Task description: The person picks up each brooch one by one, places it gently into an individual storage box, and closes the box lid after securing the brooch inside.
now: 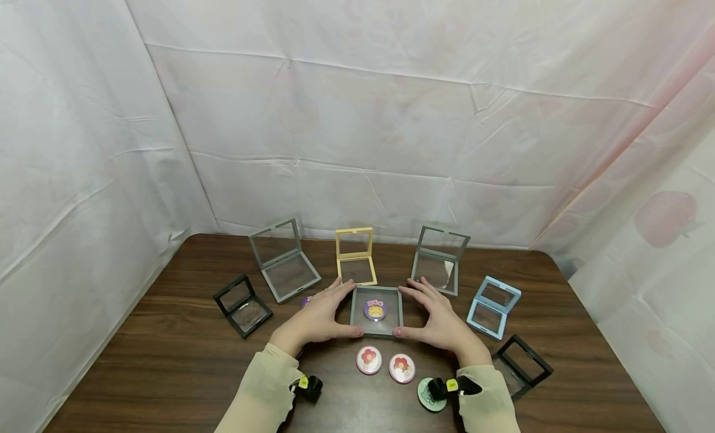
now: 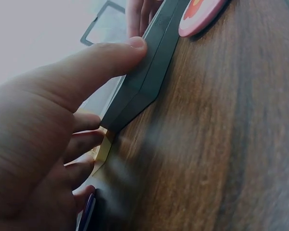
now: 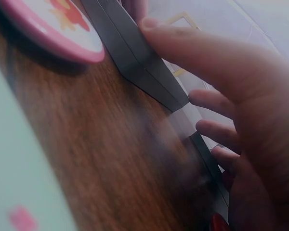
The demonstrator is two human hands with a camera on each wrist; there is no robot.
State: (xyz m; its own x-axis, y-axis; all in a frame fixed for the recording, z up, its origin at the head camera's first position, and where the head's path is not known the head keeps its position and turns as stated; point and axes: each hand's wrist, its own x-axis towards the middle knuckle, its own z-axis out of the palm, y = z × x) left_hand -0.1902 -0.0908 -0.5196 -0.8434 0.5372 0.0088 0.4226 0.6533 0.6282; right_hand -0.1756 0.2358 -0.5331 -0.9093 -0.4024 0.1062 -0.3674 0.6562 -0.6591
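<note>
In the head view a closed grey display case (image 1: 377, 330) sits at the table's middle, a purple round badge (image 1: 375, 309) with a yellow character showing in it. My left hand (image 1: 319, 315) holds its left side, thumb at the front corner and fingers toward the back. On the other side my right hand (image 1: 438, 315) holds it likewise. Both wrist views show the thumbs against the case's dark front edge (image 2: 151, 62). Two pink-rimmed flower badges (image 1: 368, 360) lie in front of the case. A second purple badge (image 1: 306, 301) is partly hidden by my left hand.
Open frames stand around: a black one (image 1: 242, 306), a large grey one (image 1: 285, 259), a yellow one (image 1: 355, 257), another grey one (image 1: 441, 257), a blue one (image 1: 494, 307) and a black one (image 1: 522, 366) at right. A green badge (image 1: 429, 396) lies beneath the right wrist camera.
</note>
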